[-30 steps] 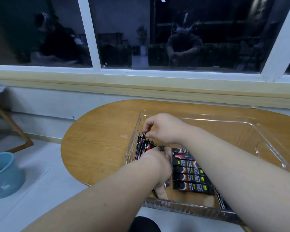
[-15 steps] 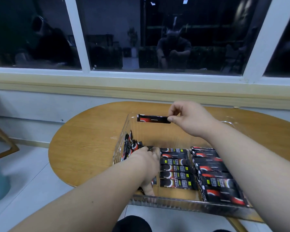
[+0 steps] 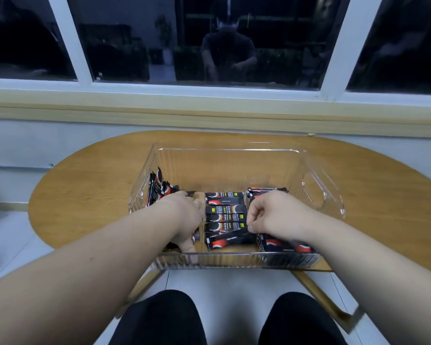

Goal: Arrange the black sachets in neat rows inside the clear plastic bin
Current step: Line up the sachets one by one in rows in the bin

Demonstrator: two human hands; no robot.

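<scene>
A clear plastic bin (image 3: 324, 192) stands on the wooden table. Inside, black sachets lie in a middle row (image 3: 225, 210) and a right row (image 3: 288, 246). More sachets stand on edge against the left wall (image 3: 157, 189). My right hand (image 3: 276, 215) pinches the right end of one black sachet (image 3: 228, 241), which lies slightly tilted at the near end of the middle row. My left hand (image 3: 184, 217) is low in the bin's left part, its fingers curled round a bunch of sachets that it mostly hides.
The oval wooden table (image 3: 90, 190) sits against a wall under a dark window. The far half of the bin floor (image 3: 224, 180) holds no sachets. My knees (image 3: 159, 319) are below the table's near edge.
My right hand carried one sachet from above the bin's far side down to the near end of the middle row. The view has swung right. My left hand stays in the bin's left part.
</scene>
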